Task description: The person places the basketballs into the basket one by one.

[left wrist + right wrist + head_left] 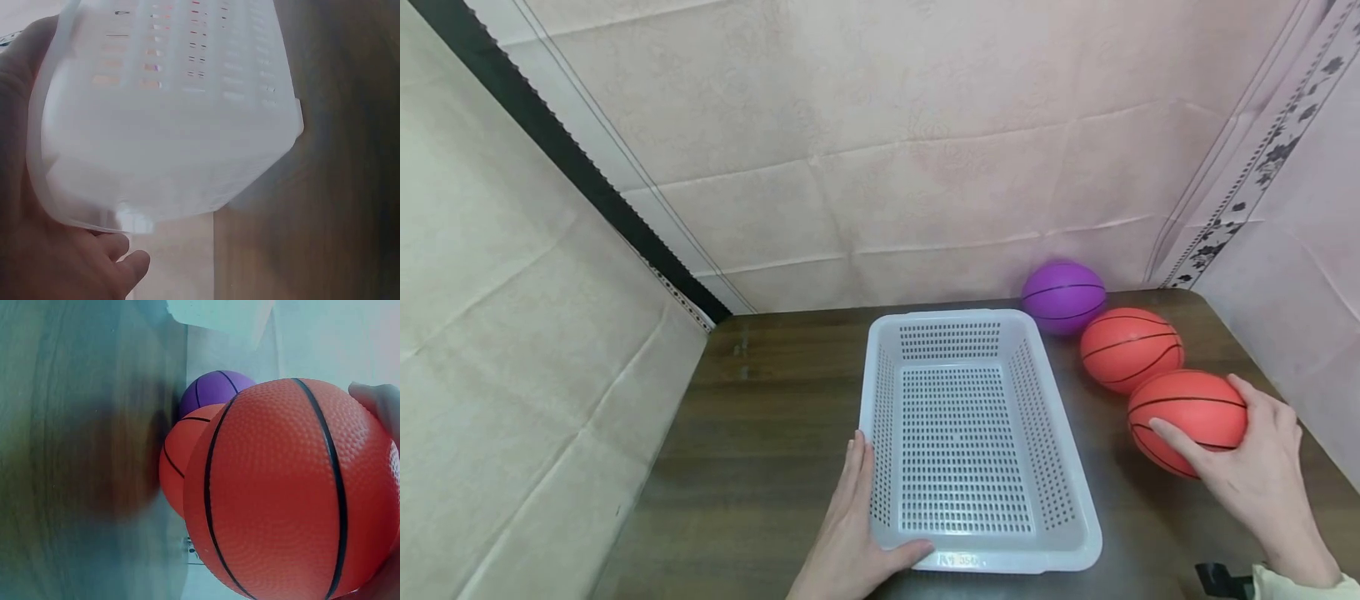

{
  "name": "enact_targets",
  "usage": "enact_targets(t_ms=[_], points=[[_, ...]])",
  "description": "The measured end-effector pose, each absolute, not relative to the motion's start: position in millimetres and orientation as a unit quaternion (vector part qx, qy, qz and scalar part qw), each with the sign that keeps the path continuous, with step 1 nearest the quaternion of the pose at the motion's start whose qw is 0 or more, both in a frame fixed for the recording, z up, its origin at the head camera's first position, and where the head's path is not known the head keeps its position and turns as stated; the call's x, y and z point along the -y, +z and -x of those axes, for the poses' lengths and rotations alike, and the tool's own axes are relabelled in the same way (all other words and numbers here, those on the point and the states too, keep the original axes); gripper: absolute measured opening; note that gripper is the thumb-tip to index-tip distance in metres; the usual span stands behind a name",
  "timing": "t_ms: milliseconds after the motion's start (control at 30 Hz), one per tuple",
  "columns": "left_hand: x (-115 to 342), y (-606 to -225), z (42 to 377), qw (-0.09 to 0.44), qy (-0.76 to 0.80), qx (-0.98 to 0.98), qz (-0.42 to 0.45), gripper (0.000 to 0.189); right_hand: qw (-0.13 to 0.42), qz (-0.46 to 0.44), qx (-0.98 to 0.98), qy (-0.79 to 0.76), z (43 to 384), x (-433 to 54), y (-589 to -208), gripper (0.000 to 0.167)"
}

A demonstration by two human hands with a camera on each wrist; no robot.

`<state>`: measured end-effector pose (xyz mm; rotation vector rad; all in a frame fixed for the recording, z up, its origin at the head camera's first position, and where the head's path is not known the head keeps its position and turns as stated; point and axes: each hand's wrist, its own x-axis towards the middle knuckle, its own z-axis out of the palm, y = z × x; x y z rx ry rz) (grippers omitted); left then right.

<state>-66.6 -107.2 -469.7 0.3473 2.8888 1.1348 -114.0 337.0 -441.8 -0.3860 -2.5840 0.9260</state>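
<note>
A white plastic basket (966, 550) with slotted sides stands on the table, nothing inside it. My left hand (853, 529) holds its near left corner, thumb over the front rim and fingers along the left side. The left wrist view shows the basket's outer wall (156, 131) close up beside that hand (56, 250). With spread thumb and fingers, my right hand (1262, 458) grips a red toy basketball (1187, 417). That ball fills much of the right wrist view (281, 487). Just behind it lies a second red ball (1131, 350), with a purple ball (1063, 298) farther back.
The dark wooden table (760, 467) extends to the left of the basket. Pale cloth (887, 167) hangs along the back edge, and more cloth (1300, 275) borders the right side close to the balls. A black strap (1221, 579) shows near the right sleeve.
</note>
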Motion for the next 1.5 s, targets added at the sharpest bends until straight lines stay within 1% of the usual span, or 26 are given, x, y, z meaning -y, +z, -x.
enact_targets(t_ms=[300, 667, 1067, 1500], points=[[105.8, -469.6, 65.3, 0.005, 0.353, -0.929, -0.110, 0.129, 0.194, 0.146, 0.905, 0.348, 114.0, -331.6, -437.5, 0.107], [103.8, -469.7, 65.0, 0.015, 0.359, -0.928, -0.098, 0.127, 0.183, 0.149, 0.907, 0.349, 117.6, -325.9, -435.9, 0.106], [102.7, -468.1, 65.4, 0.028, 0.355, -0.930, -0.093, 0.126, 0.195, 0.148, 0.902, 0.355, 118.5, -321.1, -428.3, 0.105], [102.9, -467.9, 64.9, 0.024, 0.359, -0.928, -0.095, 0.125, 0.209, 0.130, 0.901, 0.357, 119.6, -316.9, -419.0, 0.103]])
